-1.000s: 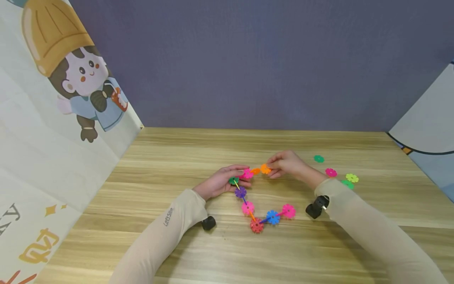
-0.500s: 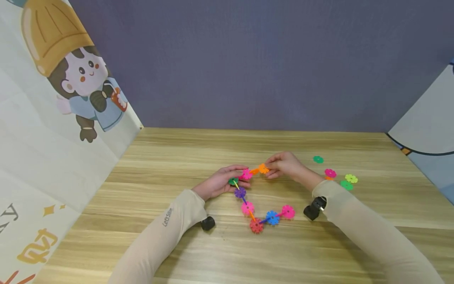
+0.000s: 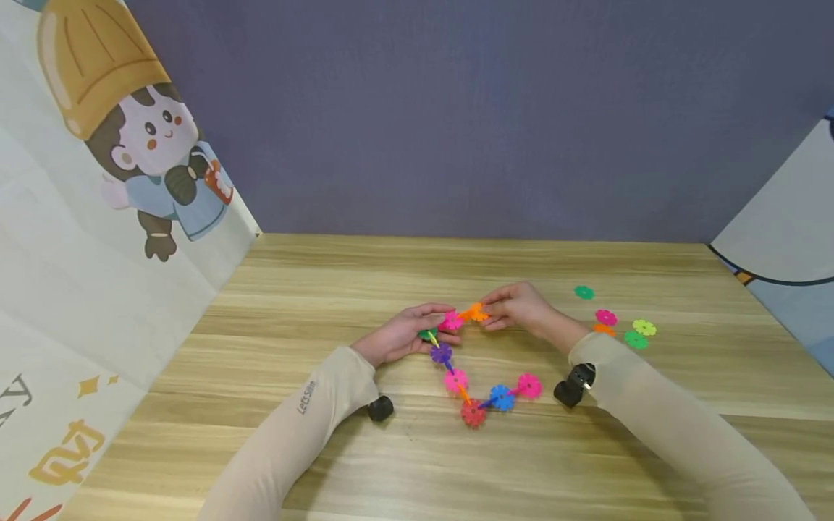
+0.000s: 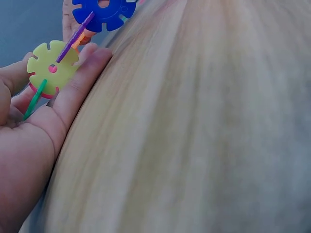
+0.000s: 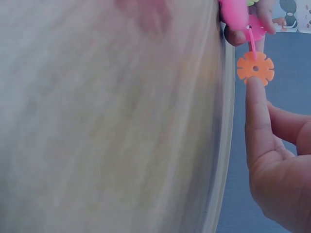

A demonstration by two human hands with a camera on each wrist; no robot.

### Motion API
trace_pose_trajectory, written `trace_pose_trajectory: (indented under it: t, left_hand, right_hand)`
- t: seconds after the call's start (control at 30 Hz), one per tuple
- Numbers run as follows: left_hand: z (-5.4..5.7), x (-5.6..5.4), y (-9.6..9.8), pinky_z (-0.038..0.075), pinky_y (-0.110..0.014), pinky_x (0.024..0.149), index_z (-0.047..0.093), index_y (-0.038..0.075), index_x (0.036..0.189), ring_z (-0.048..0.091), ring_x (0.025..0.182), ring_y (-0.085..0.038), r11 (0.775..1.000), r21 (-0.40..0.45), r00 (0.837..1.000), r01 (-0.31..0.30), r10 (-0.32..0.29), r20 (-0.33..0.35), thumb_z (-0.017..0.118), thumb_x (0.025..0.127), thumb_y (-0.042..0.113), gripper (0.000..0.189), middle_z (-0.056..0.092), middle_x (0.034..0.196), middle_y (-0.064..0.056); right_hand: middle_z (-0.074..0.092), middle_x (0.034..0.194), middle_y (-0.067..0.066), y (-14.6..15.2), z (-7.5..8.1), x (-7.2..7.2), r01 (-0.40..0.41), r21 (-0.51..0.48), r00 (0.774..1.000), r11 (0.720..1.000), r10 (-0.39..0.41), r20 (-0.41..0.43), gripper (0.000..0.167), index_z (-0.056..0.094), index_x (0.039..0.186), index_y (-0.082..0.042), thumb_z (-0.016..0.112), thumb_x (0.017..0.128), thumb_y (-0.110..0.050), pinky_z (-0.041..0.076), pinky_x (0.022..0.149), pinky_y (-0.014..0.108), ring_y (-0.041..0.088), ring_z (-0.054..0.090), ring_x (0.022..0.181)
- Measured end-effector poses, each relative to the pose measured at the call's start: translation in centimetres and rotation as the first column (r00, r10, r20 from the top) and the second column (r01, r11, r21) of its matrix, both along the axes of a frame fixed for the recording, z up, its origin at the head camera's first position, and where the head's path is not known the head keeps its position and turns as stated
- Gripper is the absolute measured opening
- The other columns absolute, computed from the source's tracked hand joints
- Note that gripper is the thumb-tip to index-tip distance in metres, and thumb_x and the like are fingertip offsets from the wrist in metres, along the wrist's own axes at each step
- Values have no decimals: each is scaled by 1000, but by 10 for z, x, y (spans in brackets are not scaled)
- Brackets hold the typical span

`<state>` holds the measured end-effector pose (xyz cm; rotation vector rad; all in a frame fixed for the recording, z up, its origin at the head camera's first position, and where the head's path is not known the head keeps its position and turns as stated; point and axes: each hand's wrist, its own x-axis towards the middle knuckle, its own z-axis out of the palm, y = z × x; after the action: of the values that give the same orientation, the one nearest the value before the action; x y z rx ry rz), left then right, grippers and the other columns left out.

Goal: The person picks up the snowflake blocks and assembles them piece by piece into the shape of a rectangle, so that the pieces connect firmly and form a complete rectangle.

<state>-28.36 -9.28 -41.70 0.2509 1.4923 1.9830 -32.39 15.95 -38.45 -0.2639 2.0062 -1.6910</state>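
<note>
Disc chain (image 3: 439, 351) spans both hands: left hand (image 3: 402, 334) grips it, right hand (image 3: 523, 308), nearest its orange end (image 3: 478, 312), pinches there

Blue disc (image 4: 114, 18): cut by left-wrist view's top edge | tabletop (image 5: 97, 131): blurred, right-wrist view

dark lettering (image 3: 306, 397) running along the left sleeve (image 3: 280, 441), near its cuff, reads "let's slim". on the white printed wall covering (image 3: 59, 282) at the far left, grey letters (image 3: 16, 394), cut off by the view's edge, seem to end in "ay"; the stylised gold characters (image 3: 67, 452) below cannot be read with certainty.
</note>
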Motion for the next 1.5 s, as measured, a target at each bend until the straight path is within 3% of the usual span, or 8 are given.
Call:
trace_pose_trajectory:
  t: [0.3, 0.6, 0.97, 1.33, 1.5]
  left_hand:
    - [3, -1, -1, 55, -42, 95, 32, 0, 152, 58, 123, -35, 999, -28, 1000, 18, -19, -12, 36, 109, 11, 44, 51, 138, -29]
    - [0, 0, -3, 56, -39, 93, 31, -1, 151, 55, 125, -36, 999, -16, 999, 32, -33, -10, 34, 109, 9, 43, 48, 141, -29]
    - [-1, 1, -2, 57, -41, 92, 32, 0, 151, 58, 121, -36, 1000, -3, 1000, 7, -7, 0, 38, 108, 11, 44, 51, 138, -30]
    - [0, 4, 2, 57, -36, 91, 31, 2, 152, 58, 123, -33, 999, 23, 1000, -28, 28, -2, 42, 107, 14, 48, 51, 140, -27]
    - [-3, 4, -1, 57, -35, 88, 31, 2, 152, 58, 123, -32, 998, 39, 999, -44, 45, -3, 41, 108, 13, 47, 51, 139, -28]
  right_hand:
    - [63, 112, 32, -1, -1, 2, 25, -9, 999, 1000, -25, 26, 38, 44, 132, 24, 51, 98, 9, 61, 78, 34, 20, 72, 78]
    - [65, 105, 29, -5, -6, 0, 35, -8, 998, 999, -34, 52, 37, 44, 130, 25, 50, 97, 12, 61, 77, 35, 21, 72, 75]
    - [66, 102, 26, -9, -2, -2, 29, -5, 1000, 1000, -29, 13, 35, 46, 130, 22, 52, 98, 9, 62, 75, 35, 22, 72, 75]
    - [65, 110, 26, 1, 2, -10, -76, 3, 997, 997, 76, 12, 37, 46, 134, 20, 51, 100, 6, 61, 79, 37, 21, 71, 80]
    - [58, 124, 31, 14, 4, -15, -112, 4, 994, 994, 112, 11, 42, 42, 140, 17, 50, 103, -2, 60, 83, 39, 21, 70, 87]
